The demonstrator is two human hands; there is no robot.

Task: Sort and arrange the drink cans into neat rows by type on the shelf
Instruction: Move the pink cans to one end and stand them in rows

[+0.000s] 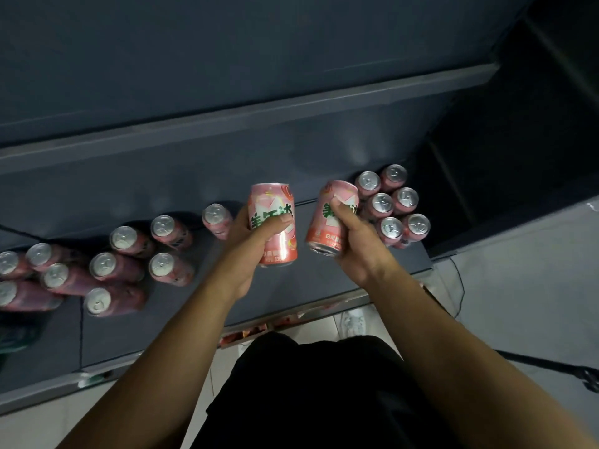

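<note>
So both hands have a can right now. The left hand [256, 244] is gripping a pink can [272, 205] with the thumb across the label and the fingers [275, 225] curled round the body. The right hand [359, 241] is doing the same with a second pink can [325, 230], thumb over the print and fingers wrapped round it. Both cans show their sides to the camera, bottoms toward the person, and the right one leans a bit so its bottom rim shows. They're close together but not touching, over the middle of the dark grey shelf [324, 150]. I honestly can't tell if either one is touching the shelf surface. To the right, just beside the right hand, there's a tidy block of six cans [382, 204] standing upright, two wide and three deep, silver lids up. To the left is a loose bunch of the same pink cans [103, 264], upright but scattered with no real rows. One lone can [215, 218] stands just beside the left hand. Another shelf board [227, 124] runs above. Lower down you can see black clothing [324, 384], a white shoe [353, 322] and a light tiled floor [534, 254].
</note>
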